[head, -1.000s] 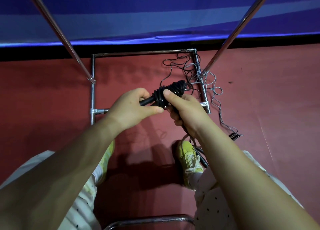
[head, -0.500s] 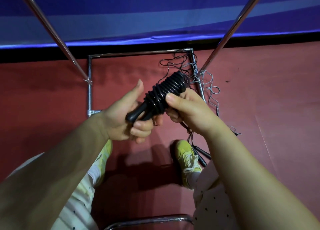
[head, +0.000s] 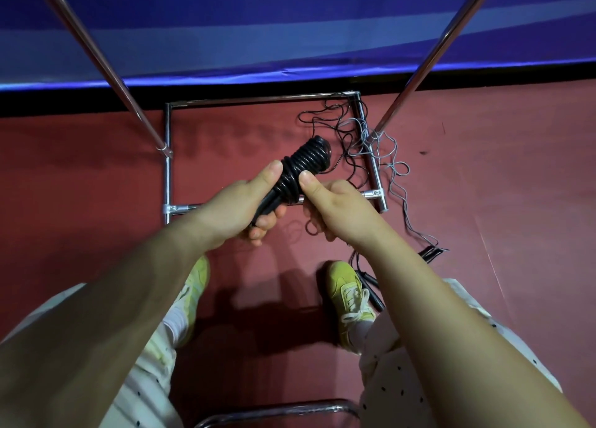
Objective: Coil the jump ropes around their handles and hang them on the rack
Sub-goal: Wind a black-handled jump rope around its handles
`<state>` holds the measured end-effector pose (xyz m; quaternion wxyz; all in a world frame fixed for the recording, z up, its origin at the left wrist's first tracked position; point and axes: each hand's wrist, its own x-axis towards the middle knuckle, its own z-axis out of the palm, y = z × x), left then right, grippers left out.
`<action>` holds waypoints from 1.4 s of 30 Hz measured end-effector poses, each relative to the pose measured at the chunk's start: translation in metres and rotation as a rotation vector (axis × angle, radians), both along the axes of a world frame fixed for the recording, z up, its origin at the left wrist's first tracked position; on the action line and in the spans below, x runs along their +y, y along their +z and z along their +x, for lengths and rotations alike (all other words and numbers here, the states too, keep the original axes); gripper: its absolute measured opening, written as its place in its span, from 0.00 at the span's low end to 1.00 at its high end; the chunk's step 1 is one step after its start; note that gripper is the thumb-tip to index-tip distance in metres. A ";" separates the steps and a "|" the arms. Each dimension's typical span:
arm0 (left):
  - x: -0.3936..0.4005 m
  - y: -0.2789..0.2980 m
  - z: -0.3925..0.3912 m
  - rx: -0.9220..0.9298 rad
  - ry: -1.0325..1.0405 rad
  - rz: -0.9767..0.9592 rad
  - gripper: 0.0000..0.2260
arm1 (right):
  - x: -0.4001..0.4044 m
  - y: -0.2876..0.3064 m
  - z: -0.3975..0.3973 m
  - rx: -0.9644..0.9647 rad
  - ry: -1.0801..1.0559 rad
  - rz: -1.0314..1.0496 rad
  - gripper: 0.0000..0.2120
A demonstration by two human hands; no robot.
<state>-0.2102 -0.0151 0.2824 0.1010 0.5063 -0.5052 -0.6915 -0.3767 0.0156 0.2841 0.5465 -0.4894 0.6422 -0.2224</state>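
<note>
Black rope is wound in tight turns around the handles (head: 274, 198), forming a thick bundle (head: 304, 164) that we hold above the rack base (head: 167, 169). Our left hand (head: 238, 211) grips the bare lower ends of the handles, fingers curled beneath them and thumb laid along the coil. Our right hand (head: 335, 208) holds the bundle from the other side, thumb pressed on the lowest turns; whether its curled fingers also pinch rope we cannot tell. The bundle tilts up and away from us, its wound end toward the far right corner of the rack base. At that corner, loose black and grey ropes (head: 371, 147) lie tangled on the red floor (head: 483, 185), draped over the frame. Two slanted rack poles (head: 96, 56) rise from the base's sides. Yellow shoes (head: 350, 295) stand on the floor nearer to us than the base.
</note>
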 end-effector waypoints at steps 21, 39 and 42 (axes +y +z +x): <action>-0.008 -0.019 0.001 -0.453 -0.120 -0.528 0.21 | -0.002 -0.006 0.007 -0.164 -0.213 0.056 0.18; -0.004 -0.018 0.006 0.160 -0.200 0.359 0.36 | 0.001 0.004 -0.008 -0.217 0.139 0.059 0.10; -0.003 -0.024 0.004 0.022 -0.186 0.238 0.37 | 0.002 0.005 -0.013 -0.121 0.179 0.148 0.13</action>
